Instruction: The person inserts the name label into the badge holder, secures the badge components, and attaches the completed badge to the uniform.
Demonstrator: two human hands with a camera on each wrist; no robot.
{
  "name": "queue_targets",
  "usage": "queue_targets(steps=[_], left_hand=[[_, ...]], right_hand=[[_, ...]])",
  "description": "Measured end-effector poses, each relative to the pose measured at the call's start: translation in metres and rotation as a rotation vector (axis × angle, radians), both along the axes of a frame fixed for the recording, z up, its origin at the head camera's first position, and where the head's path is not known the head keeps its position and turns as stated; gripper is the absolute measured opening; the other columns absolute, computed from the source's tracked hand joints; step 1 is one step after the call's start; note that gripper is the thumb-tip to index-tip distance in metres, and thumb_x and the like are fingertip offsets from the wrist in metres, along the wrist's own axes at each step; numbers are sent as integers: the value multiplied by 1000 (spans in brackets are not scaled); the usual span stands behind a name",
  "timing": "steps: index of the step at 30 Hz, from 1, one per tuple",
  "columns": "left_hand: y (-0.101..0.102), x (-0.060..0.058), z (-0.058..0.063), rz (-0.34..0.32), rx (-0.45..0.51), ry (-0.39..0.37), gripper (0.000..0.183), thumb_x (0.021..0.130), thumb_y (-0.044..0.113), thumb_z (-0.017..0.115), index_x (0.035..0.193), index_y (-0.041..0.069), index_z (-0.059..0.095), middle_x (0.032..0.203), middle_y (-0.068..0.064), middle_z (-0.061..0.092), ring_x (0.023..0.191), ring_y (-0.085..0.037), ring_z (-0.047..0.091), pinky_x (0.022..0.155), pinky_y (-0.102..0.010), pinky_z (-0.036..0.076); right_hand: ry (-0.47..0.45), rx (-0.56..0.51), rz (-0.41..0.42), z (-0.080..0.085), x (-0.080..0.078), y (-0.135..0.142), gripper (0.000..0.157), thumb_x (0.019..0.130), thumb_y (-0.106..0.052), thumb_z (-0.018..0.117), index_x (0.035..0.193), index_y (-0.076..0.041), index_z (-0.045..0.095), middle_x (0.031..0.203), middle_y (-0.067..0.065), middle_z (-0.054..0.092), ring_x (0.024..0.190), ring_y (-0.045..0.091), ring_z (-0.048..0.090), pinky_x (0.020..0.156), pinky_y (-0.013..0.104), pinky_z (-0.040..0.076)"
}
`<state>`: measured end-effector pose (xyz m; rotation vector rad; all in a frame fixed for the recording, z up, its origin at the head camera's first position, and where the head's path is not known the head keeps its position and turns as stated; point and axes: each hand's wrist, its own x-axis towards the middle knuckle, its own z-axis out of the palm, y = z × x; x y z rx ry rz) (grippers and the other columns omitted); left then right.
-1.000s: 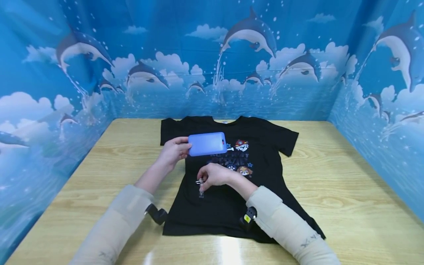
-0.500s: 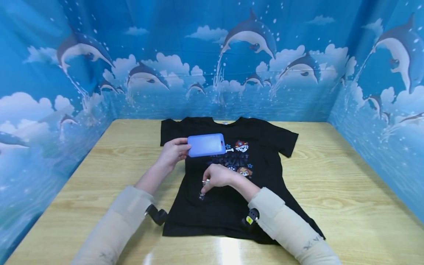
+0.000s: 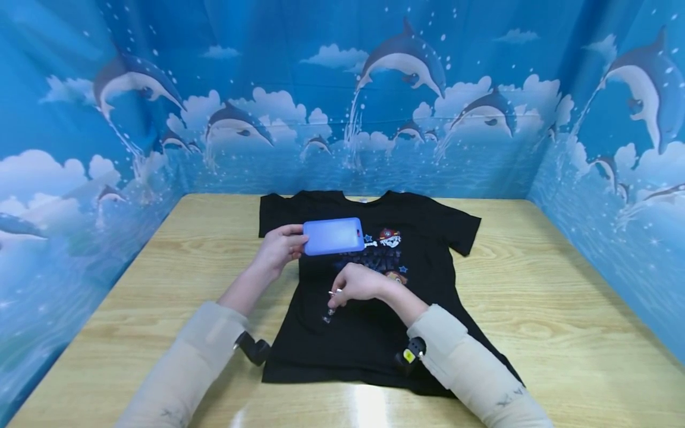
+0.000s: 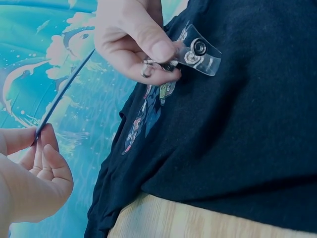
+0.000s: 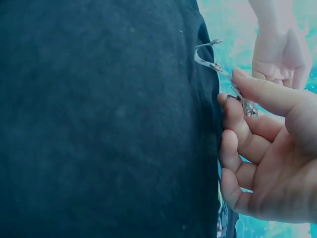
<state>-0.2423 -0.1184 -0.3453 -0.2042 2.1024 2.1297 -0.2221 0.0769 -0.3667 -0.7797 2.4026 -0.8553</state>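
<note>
My left hand [image 3: 279, 246] pinches one short end of a blue card holder [image 3: 333, 236], which it holds up over the black T-shirt [image 3: 369, 345]. The holder has a slot near its far end. In the left wrist view the holder [image 4: 64, 96] shows edge-on as a thin dark line. Between thumb and forefinger, my right hand [image 3: 357, 282] grips the metal part of a badge clip [image 3: 327, 318] over the shirt's lower half. Its clear plastic strap [image 4: 208, 62] with a round snap sticks out from the fingertips. In the right wrist view the strap [image 5: 205, 62] looks bent and undone.
The T-shirt lies spread on a wooden table [image 3: 535, 297], its neck at the far side and cartoon dogs [image 3: 389, 238] printed on its chest. A blue dolphin-print curtain [image 3: 342, 148] hangs along the back and both sides.
The right hand has shifted slightly to the right with the badge clip and changed its hold on it. The left hand and card holder have stayed nearly in place.
</note>
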Motion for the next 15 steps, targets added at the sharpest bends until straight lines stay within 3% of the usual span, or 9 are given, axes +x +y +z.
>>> queue_targets(steps=[8, 12, 15], left_hand=[[-1, 0, 0, -1, 9, 5, 37, 91, 7, 57, 126, -1, 51, 84, -4, 58, 67, -13, 55, 67, -26, 44], [-3, 1, 0, -7, 18, 0, 37, 91, 7, 56, 127, -1, 50, 84, -4, 58, 67, -13, 55, 66, -24, 44], [-3, 1, 1, -9, 19, -4, 37, 91, 7, 56, 127, 0, 50, 85, -4, 59, 68, -13, 55, 67, -25, 44]], right_hand=[[-117, -147, -102, 3, -6, 19, 14, 84, -18, 68, 81, -5, 72, 69, 3, 64, 71, 17, 57, 65, 30, 43], [-125, -187, -181, 6, -10, 31, 15, 85, -19, 67, 83, -5, 72, 71, 3, 65, 76, 18, 57, 70, 32, 43], [-115, -188, -239, 9, -12, 40, 16, 84, -22, 68, 84, -7, 72, 72, 2, 64, 74, 19, 53, 63, 31, 42]])
